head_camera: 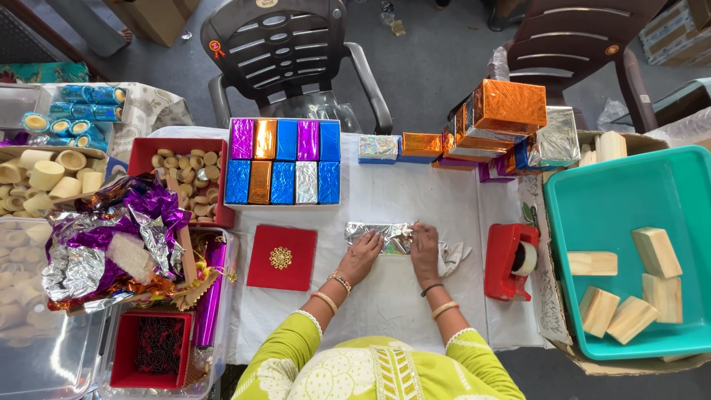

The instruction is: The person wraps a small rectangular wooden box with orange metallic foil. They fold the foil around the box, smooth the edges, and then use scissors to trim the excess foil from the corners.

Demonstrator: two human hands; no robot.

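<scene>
White-clothed table (415, 200), foil blocks (281, 161) boxed ahead. Left hand (361, 255) and right hand (424, 250), apart, flat, pressing silver-wrapped block (389, 237) at centre, pinning loose foil down. Tape dispenser (511, 261) just right.

Single view only: head camera, worn by person, looking steeply down, almost top-down, onto white-covered surface (415, 200). Faces forward, away from wearer; own green sleeves enter at bottom edge, far side of surface and two plastic chairs (285, 52) on grey floor at top. Close range, arm's length: both hands mid-frame, left hand (361, 257), right hand (425, 252). Wide field; teal tray (592, 200) cut at right edge, clear bins (44, 348) cut at left. No second view, no overlap.
</scene>
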